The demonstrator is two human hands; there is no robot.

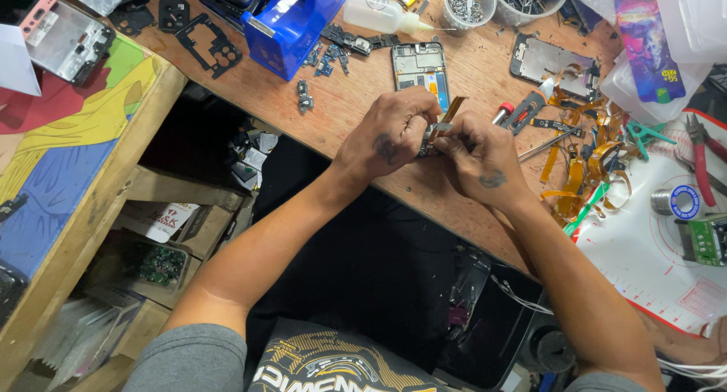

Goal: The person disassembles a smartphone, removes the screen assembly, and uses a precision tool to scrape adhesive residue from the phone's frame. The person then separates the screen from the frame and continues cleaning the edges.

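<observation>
Both hands, left hand (394,131) and right hand (473,153), are pinching together on a thin orange flex cable (447,113) just below the opened phone frame (421,66); likely light, floppy, tear-prone, best gripped at its stiffer connector end.

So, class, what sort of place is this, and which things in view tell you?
Most likely a phone repair bench. An opened phone frame lies on the wooden bench, orange flex cables are piled nearby, and both hands work a small part.
</observation>
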